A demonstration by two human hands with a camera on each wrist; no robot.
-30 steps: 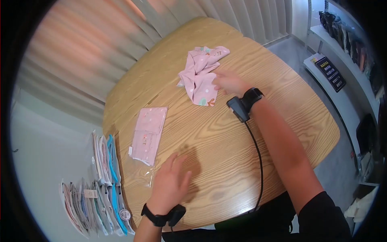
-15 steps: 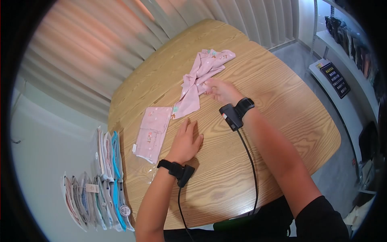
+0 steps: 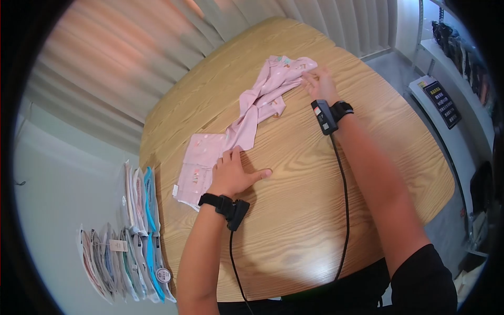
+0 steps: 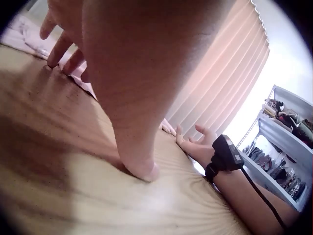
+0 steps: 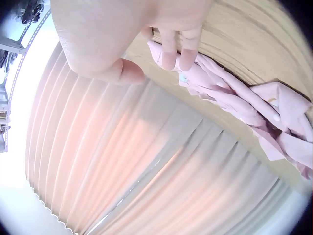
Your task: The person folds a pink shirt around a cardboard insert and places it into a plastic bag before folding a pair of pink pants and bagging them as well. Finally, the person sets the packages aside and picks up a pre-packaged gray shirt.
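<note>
A crumpled pink printed cloth (image 3: 252, 100) stretches diagonally over the table, its near end lapping onto a folded pink cloth (image 3: 197, 163) with a white tag. My left hand (image 3: 230, 174) lies beside the folded cloth with the thumb spread wide; its fingertips are at the near end of the crumpled cloth. At the far end, my right hand (image 3: 322, 88) reaches to the cloth's corner with loosely bent fingers. In the right wrist view, the fingertips (image 5: 187, 59) overlap the pink fabric (image 5: 220, 90), and the thumb stands apart from them.
Both hands are over a wooden table (image 3: 299, 210). Stacks of packaged textiles (image 3: 142, 247) stand off its left side. Curtains (image 3: 131, 63) hang behind the far edge, and a shelf (image 3: 457, 58) with goods stands at right. Cables (image 3: 344, 205) trail from both wrist cameras.
My right hand has moved from the cloth's middle to its far corner. My left hand has come forward to the cloth's near end, which has shifted left onto the folded cloth.
</note>
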